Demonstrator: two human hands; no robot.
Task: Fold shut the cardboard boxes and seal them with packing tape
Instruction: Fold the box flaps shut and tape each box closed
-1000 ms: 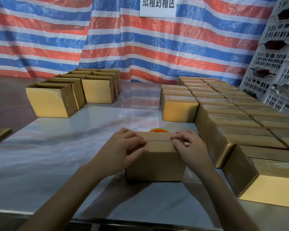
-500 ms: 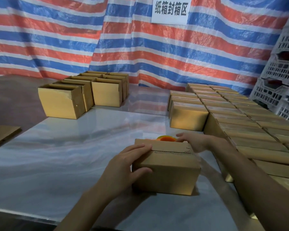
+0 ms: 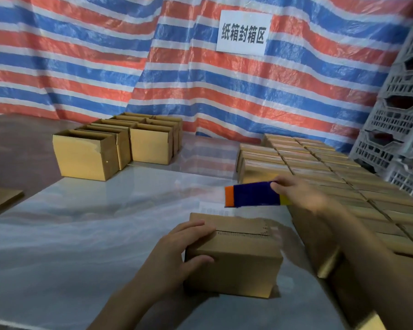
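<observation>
Far left corner of tabletop (image 3: 105, 222): cluster of open boxes (image 3: 86, 158), tops unfolded. Flat cardboard sheet (image 3: 0, 201) at left edge.

Near edge, centre-right: one cardboard box (image 3: 236, 253), flaps folded down, centre seam showing. Left grip (image 3: 177, 256), a bare hand, clasps the box's left end, fingers over the top, thumb on the near face.

Beyond the box, above the tabletop: right grip (image 3: 296, 194) closed round a blurred tape dispenser (image 3: 255, 195), orange, dark blue and yellow, clear of the box.

Right edge: closed boxes (image 3: 320, 163) packed in rows. Grey plastic crates (image 3: 401, 139) stacked past them. Striped tarp (image 3: 81, 55) behind, with a white sign (image 3: 243, 32).
</observation>
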